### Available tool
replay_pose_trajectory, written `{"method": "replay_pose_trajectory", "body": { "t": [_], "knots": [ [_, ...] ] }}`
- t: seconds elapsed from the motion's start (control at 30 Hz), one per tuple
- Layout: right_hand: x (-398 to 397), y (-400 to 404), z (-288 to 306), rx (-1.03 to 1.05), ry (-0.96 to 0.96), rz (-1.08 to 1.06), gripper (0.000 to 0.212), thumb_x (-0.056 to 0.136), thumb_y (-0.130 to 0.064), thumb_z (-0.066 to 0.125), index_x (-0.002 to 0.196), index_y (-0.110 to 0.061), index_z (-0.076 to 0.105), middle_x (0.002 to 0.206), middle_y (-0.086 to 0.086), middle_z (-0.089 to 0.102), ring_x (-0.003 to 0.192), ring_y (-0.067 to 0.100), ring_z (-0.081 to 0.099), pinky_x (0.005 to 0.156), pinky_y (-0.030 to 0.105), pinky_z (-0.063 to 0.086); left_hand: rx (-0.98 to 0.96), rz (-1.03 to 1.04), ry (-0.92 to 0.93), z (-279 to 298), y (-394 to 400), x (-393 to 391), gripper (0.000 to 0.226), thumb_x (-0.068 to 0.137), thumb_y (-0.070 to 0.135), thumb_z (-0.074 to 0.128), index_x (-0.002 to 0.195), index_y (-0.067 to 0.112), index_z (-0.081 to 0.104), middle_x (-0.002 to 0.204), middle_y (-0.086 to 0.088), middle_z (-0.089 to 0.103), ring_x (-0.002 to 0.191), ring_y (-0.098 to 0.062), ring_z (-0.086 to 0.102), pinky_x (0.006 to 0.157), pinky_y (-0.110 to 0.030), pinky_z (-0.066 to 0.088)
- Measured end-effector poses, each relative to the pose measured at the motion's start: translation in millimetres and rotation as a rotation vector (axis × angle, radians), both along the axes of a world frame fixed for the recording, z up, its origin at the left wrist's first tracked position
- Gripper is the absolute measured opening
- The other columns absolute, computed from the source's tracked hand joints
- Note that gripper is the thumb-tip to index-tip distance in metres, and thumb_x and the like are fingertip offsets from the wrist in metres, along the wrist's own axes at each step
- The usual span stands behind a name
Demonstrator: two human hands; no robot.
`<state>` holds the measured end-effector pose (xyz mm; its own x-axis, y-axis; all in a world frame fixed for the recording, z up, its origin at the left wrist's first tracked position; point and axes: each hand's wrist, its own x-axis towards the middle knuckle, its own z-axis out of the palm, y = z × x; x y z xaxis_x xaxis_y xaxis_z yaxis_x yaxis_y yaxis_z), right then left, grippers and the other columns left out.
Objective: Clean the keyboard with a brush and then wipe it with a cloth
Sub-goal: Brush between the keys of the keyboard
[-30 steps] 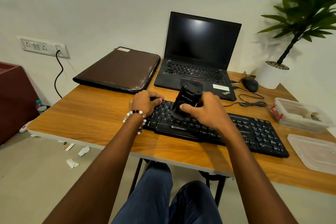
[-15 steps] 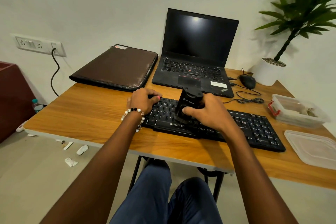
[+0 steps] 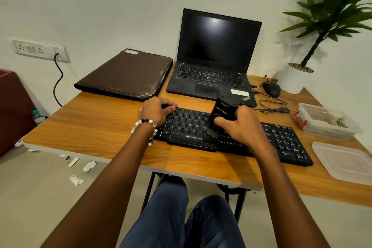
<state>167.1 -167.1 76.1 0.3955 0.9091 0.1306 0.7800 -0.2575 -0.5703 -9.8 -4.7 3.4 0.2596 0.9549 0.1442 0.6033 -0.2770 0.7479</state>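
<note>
A black keyboard (image 3: pixel 281 139) lies across the wooden table (image 3: pixel 96 127) in front of me. My right hand (image 3: pixel 239 127) grips a black brush (image 3: pixel 222 109) with a thick body, tilted, its bristles down on the keys near the space bar. My left hand (image 3: pixel 156 111) presses on the keyboard's far left corner, fingers curled over its edge. No cloth is visible.
An open black laptop (image 3: pixel 213 66) and a brown laptop sleeve (image 3: pixel 128 74) sit behind the keyboard. A mouse (image 3: pixel 271 89) with its cable, a white plant pot (image 3: pixel 293 78), a clear plastic box (image 3: pixel 326 121) and its lid (image 3: pixel 346 161) stand at the right.
My right hand has swept the brush to the right and down along the keys. The left hand has stayed on the keyboard's left corner.
</note>
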Motion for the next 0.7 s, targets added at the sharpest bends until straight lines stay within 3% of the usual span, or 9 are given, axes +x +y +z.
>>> {"method": "replay_pose_trajectory", "body": {
  "t": [0.1,0.23,0.33,0.43,0.53,0.7],
  "knots": [
    [-4.5,2.8,4.1,0.02,-0.24,-0.046,0.027,0.082,-0.036,0.069,0.081,-0.013,0.056,0.077,0.003,0.063,0.071,0.019,0.061,0.062,0.037,0.055,0.003,-0.001,-0.009,1.7,-1.2,-0.6,0.012,0.089,0.034,0.065,0.098,0.038,0.072,0.111,0.013,0.068,0.108,-0.012,0.056,0.099,-0.046,0.042],
    [-26.5,9.6,-3.4,0.114,0.111,0.044,0.02,0.083,-0.033,0.071,0.091,-0.017,0.06,0.077,-0.007,0.061,0.068,0.007,0.061,0.052,0.021,0.049,0.001,-0.004,-0.01,1.7,-1.9,-0.4,0.012,0.089,0.034,0.065,0.097,0.039,0.072,0.109,0.014,0.068,0.107,-0.011,0.057,0.098,-0.046,0.043],
    [-38.0,10.1,-15.2,0.135,0.141,0.053,0.019,0.084,-0.032,0.069,0.078,-0.018,0.057,0.072,-0.007,0.06,0.064,0.007,0.059,0.047,0.016,0.042,0.008,0.004,-0.001,2.3,-2.7,0.2,0.011,0.088,0.035,0.065,0.096,0.04,0.072,0.108,0.014,0.069,0.106,-0.011,0.057,0.097,-0.046,0.043],
    [-36.6,9.8,-9.8,0.062,0.14,0.072,0.019,0.083,-0.032,0.069,0.077,-0.017,0.059,0.072,-0.006,0.061,0.063,0.007,0.059,0.048,0.019,0.042,0.017,0.013,0.02,2.9,-3.7,0.5,0.012,0.089,0.035,0.064,0.097,0.04,0.072,0.108,0.015,0.068,0.106,-0.011,0.057,0.097,-0.046,0.043],
    [-35.3,12.4,-0.1,0.002,0.23,0.127,0.025,0.08,-0.033,0.071,0.093,-0.012,0.067,0.083,-0.002,0.069,0.075,0.011,0.065,0.064,0.03,0.055,0.018,0.014,0.023,2.3,-4.4,0.5,0.011,0.088,0.036,0.065,0.096,0.041,0.072,0.109,0.014,0.069,0.107,-0.012,0.057,0.096,-0.046,0.044],
    [-52.5,24.5,-3.0,0.171,0.22,0.105,0.023,0.082,-0.036,0.07,0.092,-0.015,0.066,0.078,-0.007,0.068,0.069,0.007,0.066,0.06,0.03,0.056,0.035,0.013,0.025,5.1,-7.2,-0.4,0.012,0.088,0.035,0.065,0.096,0.04,0.073,0.107,0.011,0.07,0.103,-0.013,0.06,0.093,-0.044,0.047]
  ]
}}
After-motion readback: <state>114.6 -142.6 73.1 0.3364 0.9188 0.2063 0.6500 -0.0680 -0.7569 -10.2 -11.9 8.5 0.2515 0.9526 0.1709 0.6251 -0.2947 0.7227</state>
